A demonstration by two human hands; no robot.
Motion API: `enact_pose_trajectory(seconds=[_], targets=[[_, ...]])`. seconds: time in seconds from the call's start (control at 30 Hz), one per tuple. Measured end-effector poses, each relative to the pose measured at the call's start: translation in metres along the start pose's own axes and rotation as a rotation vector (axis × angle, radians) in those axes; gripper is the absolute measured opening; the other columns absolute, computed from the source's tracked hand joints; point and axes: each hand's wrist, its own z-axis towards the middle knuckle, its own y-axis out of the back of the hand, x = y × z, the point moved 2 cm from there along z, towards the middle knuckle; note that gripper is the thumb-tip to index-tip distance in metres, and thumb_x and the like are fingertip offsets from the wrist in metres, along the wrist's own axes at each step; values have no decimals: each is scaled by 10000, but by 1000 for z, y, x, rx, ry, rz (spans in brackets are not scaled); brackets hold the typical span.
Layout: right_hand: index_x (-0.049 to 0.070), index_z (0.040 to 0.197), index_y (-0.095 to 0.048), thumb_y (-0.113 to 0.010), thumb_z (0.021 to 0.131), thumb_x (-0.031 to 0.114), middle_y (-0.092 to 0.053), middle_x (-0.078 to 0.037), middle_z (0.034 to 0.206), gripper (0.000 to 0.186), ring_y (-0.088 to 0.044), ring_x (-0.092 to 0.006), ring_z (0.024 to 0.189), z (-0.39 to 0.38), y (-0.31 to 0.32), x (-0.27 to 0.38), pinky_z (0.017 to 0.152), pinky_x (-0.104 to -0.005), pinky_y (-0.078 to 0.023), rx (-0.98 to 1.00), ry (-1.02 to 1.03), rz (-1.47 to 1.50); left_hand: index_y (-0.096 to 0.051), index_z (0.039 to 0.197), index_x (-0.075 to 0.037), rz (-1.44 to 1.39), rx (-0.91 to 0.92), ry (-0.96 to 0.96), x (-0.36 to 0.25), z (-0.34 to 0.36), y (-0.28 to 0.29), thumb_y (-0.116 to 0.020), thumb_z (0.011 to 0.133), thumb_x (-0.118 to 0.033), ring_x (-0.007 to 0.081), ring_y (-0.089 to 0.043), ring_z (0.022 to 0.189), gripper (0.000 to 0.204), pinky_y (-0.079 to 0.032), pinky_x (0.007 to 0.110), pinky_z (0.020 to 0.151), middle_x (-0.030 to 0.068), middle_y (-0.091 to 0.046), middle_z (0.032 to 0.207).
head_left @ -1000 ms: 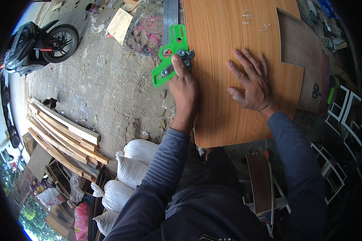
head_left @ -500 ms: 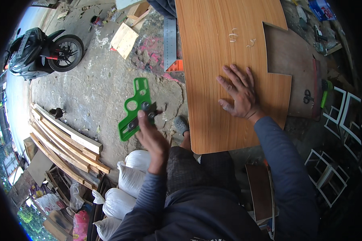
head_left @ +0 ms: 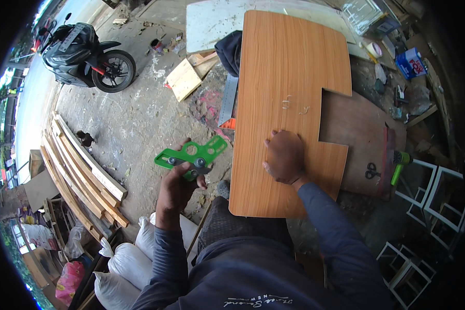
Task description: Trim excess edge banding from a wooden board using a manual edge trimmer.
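My left hand [head_left: 174,194] grips a flat green tool [head_left: 191,150] with round holes, a slot, bolts and a dark metal plate. The thumb presses on its face, and it is held up left of the board. Beneath my right hand [head_left: 287,157] lies a wood-grain board [head_left: 274,62] with rounded corners and a rectangular notch in its right side. That hand holds nothing; its thumb stands apart from the fingers, though motion blurs it. Small white curls or marks [head_left: 286,103] show on the board beyond the hand.
Scissors [head_left: 371,170] lie on a brown panel [head_left: 356,124] to the right. A metal square [head_left: 227,103] sticks out left of the board. Timber strips [head_left: 82,170] and white sacks [head_left: 132,263] are at left, a motorbike [head_left: 88,57] far left, white frames [head_left: 405,268] at right.
My left hand has turned the green tool, so its longer end now points up and right. The right hand has shifted slightly left on the board. The whole view has moved.
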Motion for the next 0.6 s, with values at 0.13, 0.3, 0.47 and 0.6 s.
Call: enact_pose_trajectory(seconds=[0.13, 0.3, 0.47, 0.6], targets=[[113, 1386, -617, -701, 868, 326, -496, -144, 1535, 566, -407, -360, 1451, 8, 28, 11, 1227, -608, -194, -20, -17, 84, -407, 1497, 9, 282, -154, 132, 26, 0, -16, -581, 1019, -191, 278, -709, 957, 547, -630, 426, 775, 180, -640, 1205], [18, 1251, -586, -682, 984, 255, -631, -99, 1243, 369, -638, -242, 1147, -12, 50, 53, 1031, -370, -478, 294, -724, 1403, -470, 1487, -95, -181, -271, 125, 90, -5, -27, -634, 1020, -215, 231, -680, 1088, 509, -534, 370, 877, 82, -688, 1203], [23, 1347, -508, -668, 1014, 314, -622, -81, 1232, 470, -638, -196, 1088, -14, 83, 130, 980, -351, -498, 54, -759, 1879, -587, 1321, -18, 568, -106, -119, 109, -17, -68, -539, 1099, -266, 148, -644, 1049, 336, -523, 316, 873, 84, -690, 1180], [76, 1206, -580, -608, 1048, 320, -663, -54, 1121, 292, -649, -186, 1063, -12, 73, 119, 934, -387, -522, -444, -949, 2150, -420, 1517, -47, 1003, 451, -292, 108, -1, -74, -685, 984, -282, 379, -475, 1381, 640, -391, 470, 1127, 220, -446, 1536]])
